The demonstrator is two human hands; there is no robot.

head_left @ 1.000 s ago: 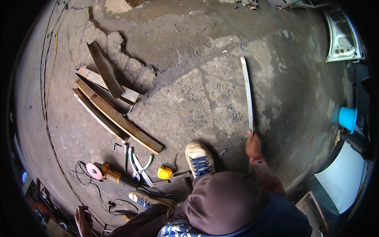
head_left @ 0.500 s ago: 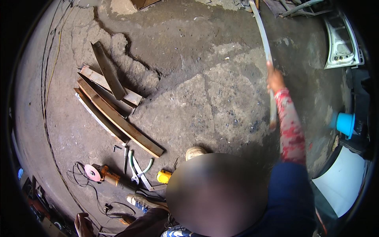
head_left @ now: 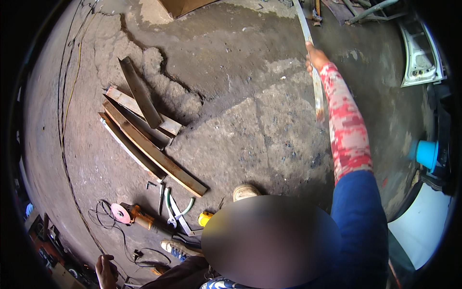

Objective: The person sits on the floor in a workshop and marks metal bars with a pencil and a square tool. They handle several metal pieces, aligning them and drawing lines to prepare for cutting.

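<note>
My right hand [head_left: 317, 58], at the end of an outstretched arm in a red camouflage sleeve, is closed around a long flat metal strip [head_left: 318, 94]. The strip runs away from me above the floor; its near end is rusty and its far end passes out at the top edge. Low at the left, my left hand [head_left: 106, 272] hangs with fingers loosely bent and apart, and nothing visible in it. Nearest to that hand are an angle grinder [head_left: 139, 216] with a pink disc and its black cord [head_left: 124, 241].
Several rusty metal channels [head_left: 154, 161] lie piled left of centre. Locking pliers [head_left: 172, 221], a metal square [head_left: 182, 222] and a yellow tape measure [head_left: 204, 218] lie near my feet. A blue bucket [head_left: 427, 153] and a white car panel [head_left: 423, 58] stand at right. Cables [head_left: 62, 135] cross the left floor.
My right hand has moved forward and to the left, carrying the metal strip with it. The whole view has shifted slightly. My left hand stays low at the left.
</note>
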